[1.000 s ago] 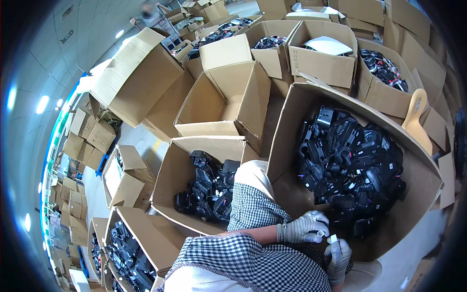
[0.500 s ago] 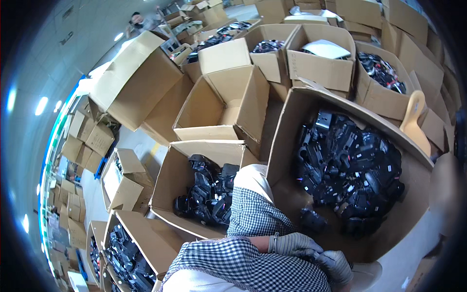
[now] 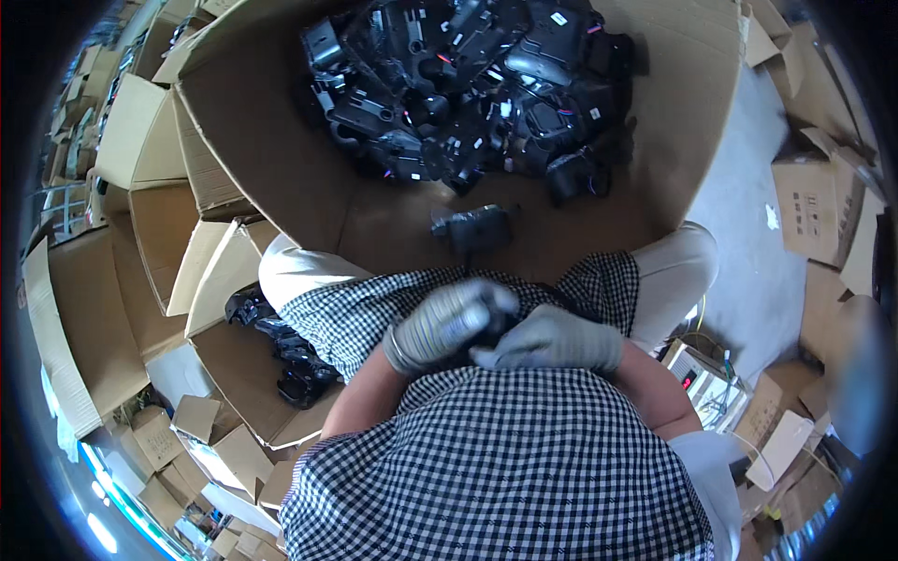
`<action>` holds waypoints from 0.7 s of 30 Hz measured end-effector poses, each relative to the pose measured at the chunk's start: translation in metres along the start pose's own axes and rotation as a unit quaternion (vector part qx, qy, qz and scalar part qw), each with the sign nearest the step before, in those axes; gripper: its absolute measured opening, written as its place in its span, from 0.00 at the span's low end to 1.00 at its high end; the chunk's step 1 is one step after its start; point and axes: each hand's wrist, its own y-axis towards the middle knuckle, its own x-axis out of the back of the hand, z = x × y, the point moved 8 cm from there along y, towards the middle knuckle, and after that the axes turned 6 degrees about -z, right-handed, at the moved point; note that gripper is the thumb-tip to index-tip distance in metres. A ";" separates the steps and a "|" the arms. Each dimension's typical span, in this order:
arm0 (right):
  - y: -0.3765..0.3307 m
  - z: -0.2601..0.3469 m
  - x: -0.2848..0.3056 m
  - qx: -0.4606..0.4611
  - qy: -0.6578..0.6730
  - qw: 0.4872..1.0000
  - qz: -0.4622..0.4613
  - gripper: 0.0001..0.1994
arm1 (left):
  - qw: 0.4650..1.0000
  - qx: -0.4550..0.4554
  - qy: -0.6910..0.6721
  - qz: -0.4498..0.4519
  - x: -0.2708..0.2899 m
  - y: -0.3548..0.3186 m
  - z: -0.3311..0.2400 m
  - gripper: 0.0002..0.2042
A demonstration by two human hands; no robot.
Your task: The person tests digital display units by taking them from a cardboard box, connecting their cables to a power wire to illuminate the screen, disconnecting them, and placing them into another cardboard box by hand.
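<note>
Both my hands wear pale grey knit gloves and meet above my lap, over a black-and-white checked apron [image 3: 561, 458]. My left hand [image 3: 447, 323], a little blurred, is closed round a small black plastic part [image 3: 498, 329], most of which the fingers hide. From the other side, my right hand [image 3: 559, 342] closes on the same part. Just beyond them stands a big open carton [image 3: 243, 122] between my knees. It holds a heap of black plastic housings [image 3: 468, 103], some with coloured wire ends. One black piece [image 3: 475, 229] lies apart on its near floor.
At my left a smaller carton [image 3: 220, 369] holds more black parts [image 3: 285, 360]. Further left stand open cartons [image 3: 89, 323]. A white device with a red display [image 3: 706, 385] and cables sits low at my right. More cartons [image 3: 816, 210] stand on the right.
The view has swung down and rightward, so the big carton now stands straight ahead. My hands show nearer the middle, and a black part is now visible between them.
</note>
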 end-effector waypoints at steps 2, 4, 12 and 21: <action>-0.003 0.000 -0.020 0.059 -0.051 0.995 0.069 0.14 | 0.982 -0.007 0.074 -0.173 0.034 0.020 0.025 0.22; -0.007 -0.002 -0.020 0.059 -0.066 0.993 0.076 0.14 | 0.900 0.091 0.220 -0.366 0.083 0.027 0.069 0.25; -0.007 0.006 -0.025 0.047 -0.124 0.981 0.141 0.17 | 0.785 0.309 0.532 -0.074 0.109 0.040 0.188 0.31; 0.010 0.014 -0.025 0.062 -0.109 0.984 0.126 0.11 | 0.957 0.202 0.134 -0.160 0.053 0.054 0.202 0.33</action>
